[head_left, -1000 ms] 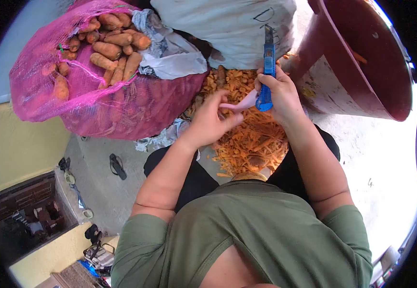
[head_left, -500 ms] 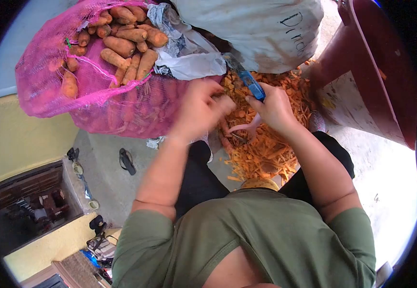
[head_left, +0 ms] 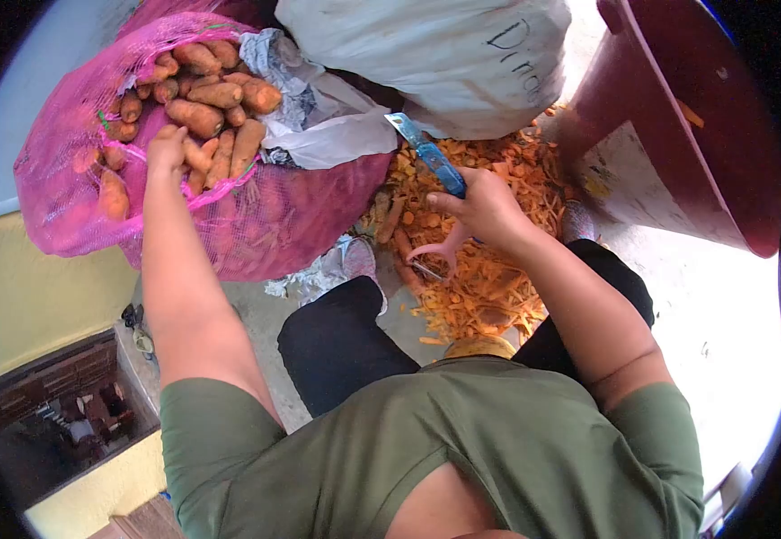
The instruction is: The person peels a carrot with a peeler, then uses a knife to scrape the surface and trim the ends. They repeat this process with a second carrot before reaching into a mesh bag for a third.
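My left hand (head_left: 168,148) is in the mouth of the pink mesh sack (head_left: 58,199), its fingers closed around the near end of a carrot (head_left: 196,155) lying among several others. In my right hand (head_left: 488,205) a blue box cutter (head_left: 438,165) points up and to the left, its blade out. A pink peeler (head_left: 447,250) also sticks out from under that hand, blade toward the floor. Below it lies a heap of orange peelings and carrot pieces (head_left: 498,292). Some whole carrots (head_left: 406,247) rest at the heap's left edge.
A full white sack (head_left: 444,58) with black writing stands at the front. The dark red bin (head_left: 642,117) is tilted on the right. Crumpled paper and plastic (head_left: 332,139) lie over the mesh sack. My knees flank the peelings.
My left hand has moved left from above the peelings to the carrots in the mesh sack. The right hand keeps the box cutter and peeler; the view has shifted slightly.
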Available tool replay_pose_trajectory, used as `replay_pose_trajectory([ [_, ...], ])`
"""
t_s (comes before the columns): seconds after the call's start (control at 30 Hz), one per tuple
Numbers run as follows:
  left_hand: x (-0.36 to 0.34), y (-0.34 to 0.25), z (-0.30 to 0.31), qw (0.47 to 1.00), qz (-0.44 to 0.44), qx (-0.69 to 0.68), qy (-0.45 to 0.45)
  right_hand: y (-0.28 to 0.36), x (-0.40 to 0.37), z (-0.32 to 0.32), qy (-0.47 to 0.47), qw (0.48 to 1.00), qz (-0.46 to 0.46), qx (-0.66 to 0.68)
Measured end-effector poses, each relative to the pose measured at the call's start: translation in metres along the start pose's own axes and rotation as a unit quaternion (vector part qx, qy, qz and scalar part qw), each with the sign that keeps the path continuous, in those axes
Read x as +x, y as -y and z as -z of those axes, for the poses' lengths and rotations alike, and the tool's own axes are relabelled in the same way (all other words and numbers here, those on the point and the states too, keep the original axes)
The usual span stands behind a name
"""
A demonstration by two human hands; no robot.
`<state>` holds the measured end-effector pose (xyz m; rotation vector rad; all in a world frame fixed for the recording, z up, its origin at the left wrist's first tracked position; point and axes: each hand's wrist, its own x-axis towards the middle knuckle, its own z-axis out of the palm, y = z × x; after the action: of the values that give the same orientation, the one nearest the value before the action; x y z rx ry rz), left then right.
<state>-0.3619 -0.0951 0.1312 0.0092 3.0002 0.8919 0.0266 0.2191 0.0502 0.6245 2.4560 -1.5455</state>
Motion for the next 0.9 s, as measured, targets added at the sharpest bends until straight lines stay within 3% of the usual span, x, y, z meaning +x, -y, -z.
replay_pose_trajectory([
  [0.03,-0.017,-0.006,0.003,0.998,-0.024,-0.049,-0.03,-0.001,-0.001,-0.001,-0.005,1.0,0.002,0.003],
  [0.1,-0.064,-0.032,0.006,0.953,-0.052,-0.296,-0.029,-0.003,-0.002,0.0,-0.021,1.0,0.007,0.007],
  [0.17,-0.102,-0.049,0.011,0.91,-0.06,-0.409,0.039,0.0,-0.007,0.006,-0.002,1.0,-0.002,-0.011],
  [0.3,-0.179,-0.077,-0.018,0.879,0.063,-0.464,0.089,0.007,-0.019,0.019,-0.02,0.999,0.01,-0.036],
  [0.37,-0.229,-0.09,-0.048,0.866,0.035,-0.493,0.078,0.0,-0.018,0.02,-0.051,0.996,0.033,-0.059],
  [0.43,-0.239,-0.053,-0.074,0.78,0.186,-0.561,0.207,-0.001,-0.023,0.03,-0.044,0.994,0.055,-0.086],
  [0.5,-0.273,-0.051,-0.1,0.683,0.238,-0.624,0.295,-0.014,-0.018,0.033,-0.054,0.99,0.085,-0.098],
  [0.57,-0.318,-0.071,-0.12,0.619,0.281,-0.657,0.326,-0.014,-0.022,0.048,-0.076,0.986,0.074,-0.127],
  [0.63,-0.335,-0.065,-0.137,0.627,0.297,-0.608,0.386,-0.016,-0.017,0.055,-0.124,0.981,0.052,-0.143],
  [0.67,-0.342,-0.065,-0.144,0.614,0.286,-0.607,0.416,-0.02,-0.018,0.063,-0.137,0.983,0.05,-0.11],
  [0.7,-0.348,-0.071,-0.15,0.599,0.275,-0.606,0.445,-0.015,-0.02,0.075,-0.142,0.989,-0.028,-0.037],
  [0.77,-0.351,-0.074,-0.163,0.574,0.273,-0.601,0.485,-0.017,-0.021,0.092,-0.2,0.975,-0.052,0.077],
  [0.83,-0.349,-0.067,-0.176,0.552,0.294,-0.591,0.509,-0.026,-0.018,0.097,-0.262,0.943,-0.005,0.204],
  [0.9,-0.35,-0.06,-0.188,0.57,0.314,-0.573,0.499,-0.031,-0.013,0.089,-0.224,0.935,-0.034,0.274],
])
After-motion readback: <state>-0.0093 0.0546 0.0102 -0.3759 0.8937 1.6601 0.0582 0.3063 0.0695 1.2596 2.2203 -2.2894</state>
